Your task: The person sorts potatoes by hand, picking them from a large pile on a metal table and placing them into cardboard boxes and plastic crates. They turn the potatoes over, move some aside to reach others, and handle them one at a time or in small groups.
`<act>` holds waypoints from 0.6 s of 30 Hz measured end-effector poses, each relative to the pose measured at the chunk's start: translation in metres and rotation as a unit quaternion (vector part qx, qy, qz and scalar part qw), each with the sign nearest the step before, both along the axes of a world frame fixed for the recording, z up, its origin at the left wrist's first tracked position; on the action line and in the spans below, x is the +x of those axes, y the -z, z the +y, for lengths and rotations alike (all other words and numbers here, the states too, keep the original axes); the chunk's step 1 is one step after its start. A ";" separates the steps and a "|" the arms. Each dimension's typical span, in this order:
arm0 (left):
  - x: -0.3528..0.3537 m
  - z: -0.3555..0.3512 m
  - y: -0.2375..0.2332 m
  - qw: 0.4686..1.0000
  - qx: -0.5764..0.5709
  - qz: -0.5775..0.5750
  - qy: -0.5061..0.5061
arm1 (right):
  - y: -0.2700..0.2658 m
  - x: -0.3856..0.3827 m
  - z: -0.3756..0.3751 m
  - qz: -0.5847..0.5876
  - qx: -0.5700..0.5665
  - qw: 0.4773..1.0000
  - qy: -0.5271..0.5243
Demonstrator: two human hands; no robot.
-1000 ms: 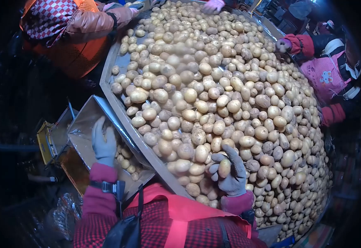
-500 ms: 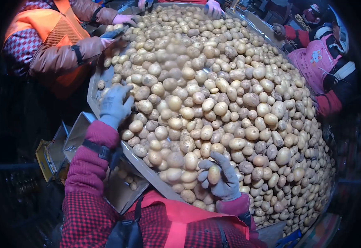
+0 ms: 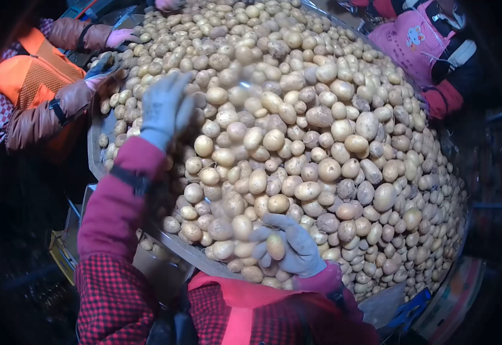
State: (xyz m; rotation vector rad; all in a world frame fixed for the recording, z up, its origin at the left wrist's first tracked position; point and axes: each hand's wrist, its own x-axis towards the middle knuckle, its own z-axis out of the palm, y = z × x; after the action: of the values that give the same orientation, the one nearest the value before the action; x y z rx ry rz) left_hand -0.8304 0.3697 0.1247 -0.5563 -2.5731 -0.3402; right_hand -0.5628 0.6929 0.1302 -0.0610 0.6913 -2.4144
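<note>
A large heap of potatoes [image 3: 320, 167] fills a table with a raised metal rim [image 3: 184, 248]. My left hand [image 3: 166, 107], in a grey glove, is over the heap's left part; its fingers are blurred, and whether they hold anything does not show. Near the front rim, my right hand [image 3: 290, 244], also gloved in grey, has its palm turned up and its fingers curled round a greenish potato [image 3: 275, 246].
At the upper left a co-worker in an orange vest [image 3: 38, 77] has gloved hands at the heap. Another person in a pink apron [image 3: 409, 40] is at the upper right. A yellow-edged box [image 3: 61, 256] stands lower left, a blue object [image 3: 410, 309] lower right.
My left hand has moved up and inward over the heap. The view has shifted, and my right hand sits slightly further left, still holding the potato.
</note>
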 end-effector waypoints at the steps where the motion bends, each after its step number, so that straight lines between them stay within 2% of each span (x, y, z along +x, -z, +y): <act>1: 0.022 0.029 -0.029 0.993 0.055 -0.078 0.071 | 0.000 0.002 -0.001 -0.016 -0.018 1.000 -0.002; 3: 0.058 0.065 -0.030 0.974 -0.037 -0.100 0.201 | -0.004 0.002 -0.001 -0.055 -0.024 0.998 -0.016; 5: 0.072 0.091 -0.003 0.970 -0.045 -0.100 0.215 | -0.015 -0.007 0.001 -0.097 0.034 0.993 -0.052; 6: 0.065 0.095 -0.004 0.968 -0.060 -0.133 0.203 | -0.024 -0.011 0.003 -0.121 0.079 0.987 -0.076; 10: 0.034 0.072 -0.009 0.974 -0.041 -0.187 0.123 | -0.016 -0.008 0.002 -0.151 0.044 0.987 -0.038; 11: 0.024 0.057 0.001 0.983 -0.044 -0.121 0.133 | -0.014 -0.009 0.001 -0.159 0.043 0.986 -0.027; 12: 0.020 0.051 0.002 0.985 -0.059 -0.094 0.132 | -0.016 -0.009 0.001 -0.052 0.062 0.997 -0.010; 13: 0.016 0.048 0.002 0.987 -0.075 -0.064 0.128 | -0.027 -0.016 -0.001 -0.088 0.077 0.993 0.004; 14: 0.010 0.044 0.010 0.989 -0.077 -0.081 0.099 | -0.043 -0.025 -0.006 -0.135 0.092 0.986 0.019; 15: 0.005 0.046 0.001 0.982 -0.097 -0.150 0.061 | -0.053 -0.026 -0.008 -0.181 0.111 0.977 0.028; 18: -0.012 0.033 0.011 0.983 -0.152 -0.098 0.019 | -0.057 -0.030 -0.008 -0.127 0.201 0.971 0.031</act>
State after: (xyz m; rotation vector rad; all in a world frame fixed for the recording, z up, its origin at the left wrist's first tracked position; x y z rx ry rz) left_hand -0.8419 0.4030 0.1138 -0.7114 -2.8305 -0.0121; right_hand -0.5924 0.6844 0.1870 0.4321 1.0537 -2.2388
